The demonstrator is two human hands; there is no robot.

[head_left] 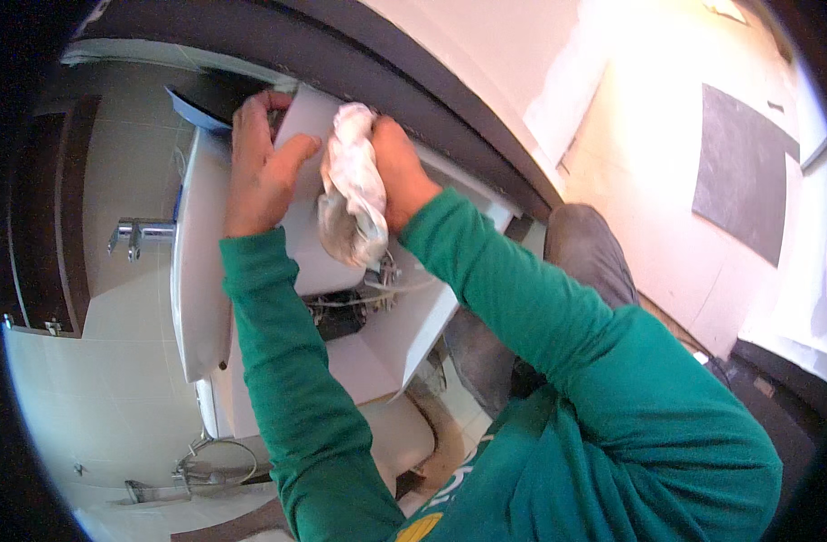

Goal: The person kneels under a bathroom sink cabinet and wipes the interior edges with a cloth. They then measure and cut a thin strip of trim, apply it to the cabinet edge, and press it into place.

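My right hand [401,168] is closed around a crumpled, stained white cloth [355,172], which hangs down over the white cabinet. At the far left corner, my left hand [260,173] grips the edge of a white panel [307,122]. Its thumb is stretched across the panel's face, while the fingers bend behind the edge and are partly hidden. Below the cloth, inside the cabinet, sit a dark fitting [339,316] and several metal parts with thin hoses [384,282].
Beside my left forearm is a white washbasin [197,298] with a chrome tap [141,232]. A dark beam-like edge [413,86] runs along the far side. My knee [590,244] is at the right; a grey sheet [746,172] lies on the floor beyond. A white toilet [400,438] stands nearer.
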